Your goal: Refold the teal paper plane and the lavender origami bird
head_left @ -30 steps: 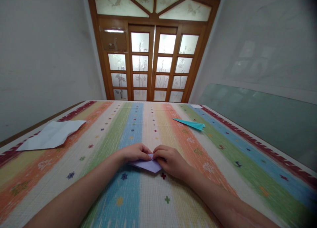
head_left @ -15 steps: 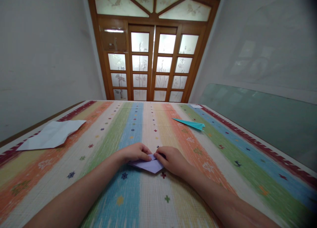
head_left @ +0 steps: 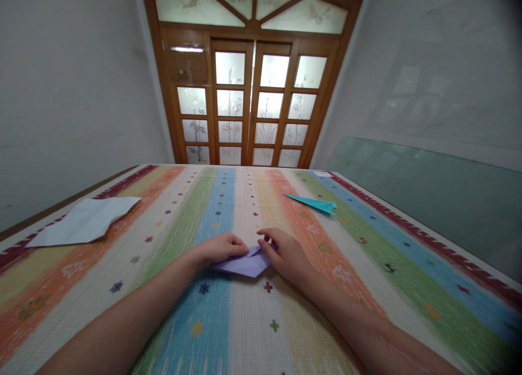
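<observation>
Paper: pale purple sheet (head_left: 244, 265), folded flat to a point at its near edge, lying on the mat just before the person, between both hands.
Mat: striped cloth (head_left: 367, 239) in green, blue, orange and cream; a teal paper plane (head_left: 314, 202) far right, a white sheet (head_left: 84, 223) far left.
Room: wooden glazed doors (head_left: 250, 92), plain walls.
Left hand (head_left: 220, 248): fingers curled, tips pressing the paper's upper edge.
Right hand (head_left: 285, 254): thumb and forefinger pinching a small raised flap.

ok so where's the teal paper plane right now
In the head view the teal paper plane lies on the striped mat, far right of centre, beyond the right hand and apart from the purple paper under both hands.
</observation>
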Demonstrator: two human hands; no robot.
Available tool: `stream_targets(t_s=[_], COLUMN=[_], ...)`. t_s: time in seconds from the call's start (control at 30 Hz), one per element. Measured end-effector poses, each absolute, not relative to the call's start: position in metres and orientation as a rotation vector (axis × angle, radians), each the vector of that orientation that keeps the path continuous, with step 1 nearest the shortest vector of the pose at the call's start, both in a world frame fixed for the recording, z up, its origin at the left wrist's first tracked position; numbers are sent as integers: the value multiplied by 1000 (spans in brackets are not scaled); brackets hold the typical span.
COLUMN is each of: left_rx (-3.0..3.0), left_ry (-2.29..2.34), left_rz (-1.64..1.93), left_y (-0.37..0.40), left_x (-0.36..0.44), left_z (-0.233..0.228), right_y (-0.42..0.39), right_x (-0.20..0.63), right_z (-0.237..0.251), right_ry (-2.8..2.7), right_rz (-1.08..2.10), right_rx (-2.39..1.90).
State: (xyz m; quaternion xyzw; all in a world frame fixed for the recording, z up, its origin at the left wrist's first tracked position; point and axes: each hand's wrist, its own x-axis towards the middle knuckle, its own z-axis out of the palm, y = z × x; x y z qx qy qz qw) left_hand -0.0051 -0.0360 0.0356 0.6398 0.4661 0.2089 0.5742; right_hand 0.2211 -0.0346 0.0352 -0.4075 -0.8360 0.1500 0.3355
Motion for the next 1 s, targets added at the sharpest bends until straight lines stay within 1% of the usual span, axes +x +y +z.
stream_targets(t_s=[0.1,0.27,0.4,0.53,0.67,0.8,1.0], left_rx=[1485,1325,1192,1131,1121,1131,1160], left_ry=[1159,1214,1146,1050,894,831,839], left_rz=[602,974,1130,1191,1205,1194,1151], left_y=[-33,-26,-25,-30,-37,-39,-34], left_x=[-5,-2,1,7,19,25,23], left_z=[33,33,34,32,32,28,17], right_y=[-27,-18,-23,-32,-37,-32,-26], right_x=[224,223,219,212,206,206,207], right_z=[29,22,25,28,27,24,20], right_ry=[-1978,-1694,-1702,-1914,-2004,-1935,-1761], right_rz=[449,569,722,938,947,992,1258], right_rx=[-1078,-1092,-1034,-922,-915,-915,-801])
